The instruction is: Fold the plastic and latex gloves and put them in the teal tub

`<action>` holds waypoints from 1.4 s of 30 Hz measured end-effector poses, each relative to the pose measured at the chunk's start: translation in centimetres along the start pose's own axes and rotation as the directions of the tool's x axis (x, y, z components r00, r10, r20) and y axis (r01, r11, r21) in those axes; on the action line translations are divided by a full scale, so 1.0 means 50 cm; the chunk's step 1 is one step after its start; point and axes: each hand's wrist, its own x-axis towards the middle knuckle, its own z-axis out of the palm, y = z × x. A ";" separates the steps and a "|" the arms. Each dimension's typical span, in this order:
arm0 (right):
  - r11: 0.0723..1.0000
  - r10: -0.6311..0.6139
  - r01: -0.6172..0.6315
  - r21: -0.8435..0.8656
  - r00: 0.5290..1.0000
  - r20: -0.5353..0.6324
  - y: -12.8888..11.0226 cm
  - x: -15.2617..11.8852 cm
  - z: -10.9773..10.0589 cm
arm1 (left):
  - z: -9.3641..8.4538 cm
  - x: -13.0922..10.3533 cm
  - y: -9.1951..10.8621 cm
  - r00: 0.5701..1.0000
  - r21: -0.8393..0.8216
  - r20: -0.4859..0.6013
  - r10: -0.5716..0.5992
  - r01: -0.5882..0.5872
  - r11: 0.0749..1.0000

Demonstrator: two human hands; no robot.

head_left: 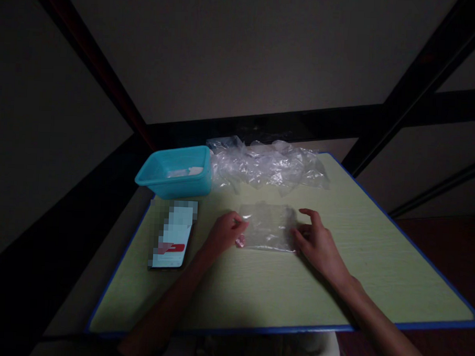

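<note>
A clear plastic bag [267, 227] lies flat on the table in front of me. At its left edge my left hand [224, 231] is closed, thumb and fingers pinched on the film. A small pink object [240, 241] shows just below those fingertips; its kind is too small to make out. My right hand [317, 243] rests by the bag's right edge with the thumb touching or very near it. The index finger is stretched out and apart from the thumb, while the other fingers curl underneath, partly hidden.
A pile of crumpled clear plastic bags [267, 166] spreads along the table's back edge. Left of it stands a turquoise plastic basket [182, 185] with whitish items inside. A phone [174, 235] with a lit screen lies at the left. The pale table [375, 273] has a blue rim.
</note>
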 end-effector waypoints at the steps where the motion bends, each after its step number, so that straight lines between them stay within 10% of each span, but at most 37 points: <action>1: 1.000 0.001 -0.001 0.025 1.000 0.000 0.002 -0.003 -0.001 | -0.003 -0.006 0.001 1.000 -0.023 -0.007 0.000 0.000 1.000; 22: 0.998 -0.033 0.029 -0.050 0.996 -0.079 0.008 -0.046 0.002 | -0.004 -0.065 -0.026 0.963 -0.092 -0.230 0.142 -0.166 0.982; 42: 0.974 -0.122 0.104 -0.203 0.990 -0.075 0.008 -0.047 0.005 | -0.002 -0.070 -0.037 0.948 0.122 -0.224 0.228 -0.205 0.971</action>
